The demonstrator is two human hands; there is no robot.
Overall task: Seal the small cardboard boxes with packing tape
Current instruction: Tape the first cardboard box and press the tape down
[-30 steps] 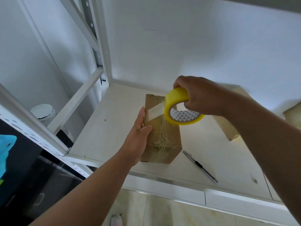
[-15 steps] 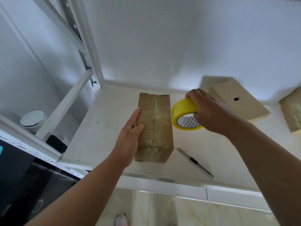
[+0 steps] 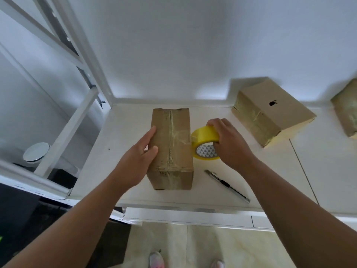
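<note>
Cardboard box (image 3: 172,144) stands lengthwise on the white shelf (image 3: 125,132), near its left end, with the short end facing the near edge. Its top seam runs near to far, and glossy clear tape shows along the seam, across the middle of the top and over the near end. The shelf sits in a white metal rack (image 3: 85,45) against a plain white wall (image 3: 183,45), and pale floor tiles (image 3: 193,246) show below its near edge.

A second box (image 3: 270,113) with a small black mark on top lies far right, well apart from the first and turned at an angle, with tape on its left face. A third box (image 3: 345,113) is cut off by the right border.

The left hand (image 3: 135,161) lies against the left side of the first box. Its grip is apart: the fingers are straight along the upper left edge and the thumb rests on the top.

The right hand (image 3: 229,144) is just right of the box, its grip clamped on the tape roll (image 3: 204,134), fingers curled over the yellow rim. The roll stands on edge and touches the box's upper right edge, level with the strip across the top.

A round white lid (image 3: 36,152) sits lower down, left of the rack. A slim utility knife (image 3: 227,185) lies on the shelf near the right of the box, angled toward the near edge. Two shoe tips (image 3: 156,260) show on the floor.
</note>
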